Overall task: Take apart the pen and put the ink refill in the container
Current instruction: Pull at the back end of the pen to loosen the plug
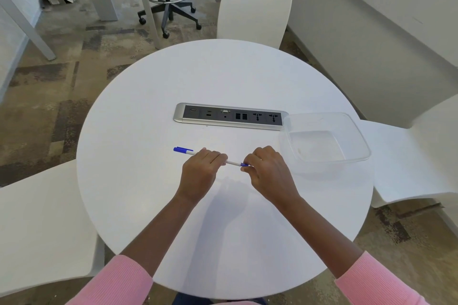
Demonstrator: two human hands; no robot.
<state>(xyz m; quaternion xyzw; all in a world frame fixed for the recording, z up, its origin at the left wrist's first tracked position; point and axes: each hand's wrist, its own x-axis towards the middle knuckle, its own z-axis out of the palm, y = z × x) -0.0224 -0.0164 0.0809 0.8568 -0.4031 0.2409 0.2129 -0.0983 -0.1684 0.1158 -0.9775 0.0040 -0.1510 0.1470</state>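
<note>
A white pen [233, 162] with a blue cap at its left end and a blue tip piece at its right end is held level above the round white table [148, 205]. My left hand [200, 173] is closed around the middle of the barrel. My right hand [267, 171] pinches the blue end on the right. The cap sticks out to the left of my left hand. A clear plastic container [357, 136] stands empty on the table, just to the right of my right hand. The ink refill is hidden inside the pen.
A silver and black socket strip [230, 116] is set into the table behind the hands. White chairs stand at the far side [255, 10], the right [421, 161] and the left [42, 225]. An office stool [168, 2] stands on the carpet beyond.
</note>
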